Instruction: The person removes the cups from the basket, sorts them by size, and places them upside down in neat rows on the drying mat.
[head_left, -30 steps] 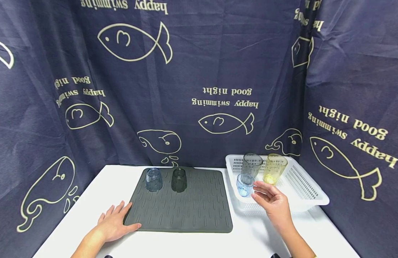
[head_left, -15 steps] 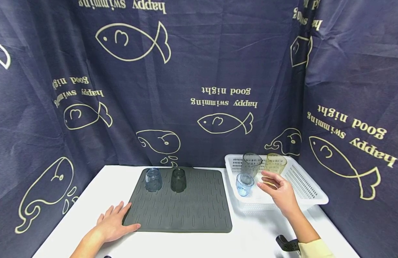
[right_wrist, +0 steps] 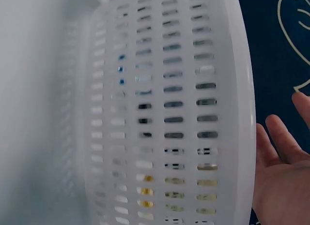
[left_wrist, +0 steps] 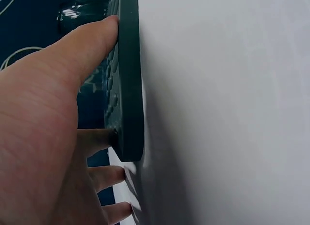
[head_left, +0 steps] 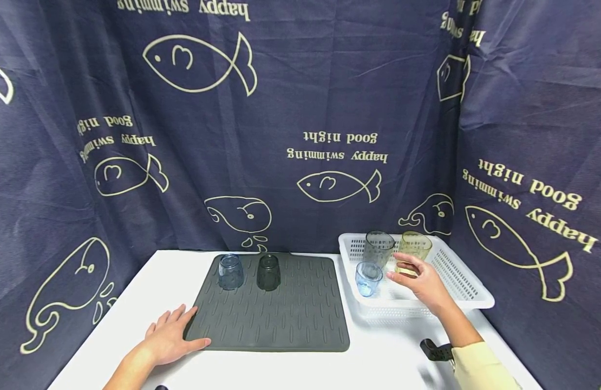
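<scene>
My right hand (head_left: 424, 281) hovers over the white basket (head_left: 481, 297), its fingers loosely bent with nothing between them. Just left of its fingertips stands a small light-blue glass (head_left: 367, 284). A yellow glass (head_left: 417, 245), partly hidden by that hand, is behind it, beside a tall grey glass (head_left: 378, 249). Seen from the right wrist, the basket's slotted wall (right_wrist: 157, 109) covers most of the glasses. My left hand (head_left: 166, 338) has spread fingers at the near left corner of the dark grey mat (head_left: 291, 319); its thumb and index finger touch the mat's edge in the left wrist view.
Toward the back of the mat, a blue glass (head_left: 230, 273) and a dark glass (head_left: 268, 273) stand upside down. A white table (head_left: 378, 357) lies beneath everything. A dark blue curtain (head_left: 261, 135) with fish drawings encloses the back and both sides.
My right hand has drawn away from the small light-blue glass, to the right and slightly back, toward the yellow one. That glass stays in the basket. The left hand keeps its place.
</scene>
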Available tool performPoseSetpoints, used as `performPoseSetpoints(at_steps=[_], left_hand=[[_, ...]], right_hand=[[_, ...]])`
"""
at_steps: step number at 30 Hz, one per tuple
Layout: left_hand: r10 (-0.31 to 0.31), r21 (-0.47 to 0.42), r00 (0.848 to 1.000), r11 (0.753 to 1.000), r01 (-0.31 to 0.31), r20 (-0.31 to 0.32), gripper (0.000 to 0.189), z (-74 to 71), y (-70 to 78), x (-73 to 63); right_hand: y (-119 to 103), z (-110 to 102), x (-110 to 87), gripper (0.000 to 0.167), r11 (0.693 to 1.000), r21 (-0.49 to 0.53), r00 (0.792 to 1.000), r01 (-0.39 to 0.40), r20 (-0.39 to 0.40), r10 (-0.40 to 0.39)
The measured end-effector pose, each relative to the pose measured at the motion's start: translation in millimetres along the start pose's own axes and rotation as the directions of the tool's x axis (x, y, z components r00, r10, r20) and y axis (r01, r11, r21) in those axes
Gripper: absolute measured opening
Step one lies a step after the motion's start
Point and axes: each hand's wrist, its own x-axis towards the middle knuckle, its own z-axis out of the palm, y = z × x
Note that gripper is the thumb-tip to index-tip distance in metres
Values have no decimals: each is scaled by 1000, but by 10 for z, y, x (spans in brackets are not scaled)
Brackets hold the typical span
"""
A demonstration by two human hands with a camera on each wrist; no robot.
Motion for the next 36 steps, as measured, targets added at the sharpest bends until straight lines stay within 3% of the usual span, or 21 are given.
performPoseSetpoints(at_steps=[5, 12, 19, 28, 36], left_hand=[[10, -8, 1000, 1000, -10, -27, 107, 18, -26, 0], [17, 49, 1000, 999, -15, -24, 98, -35, 22, -32], [22, 29, 999, 999, -21, -43, 100, -25, 44, -31], [132, -15, 977, 991, -137, -166, 98, 27, 185, -39], [209, -86, 953, 969, -233, -218, 97, 73, 364, -30]], right_hand=[[35, -42, 68, 65, 999, -32, 999, 21, 45, -19], [103, -116, 150, 68, 996, -89, 995, 5, 101, 4], [150, -138, 249, 70, 988, -151, 990, -4, 140, 25], [200, -99, 359, 72, 987, -160, 976, 15, 215, 20], [255, -39, 417, 72, 983, -178, 967, 39, 256, 8]])
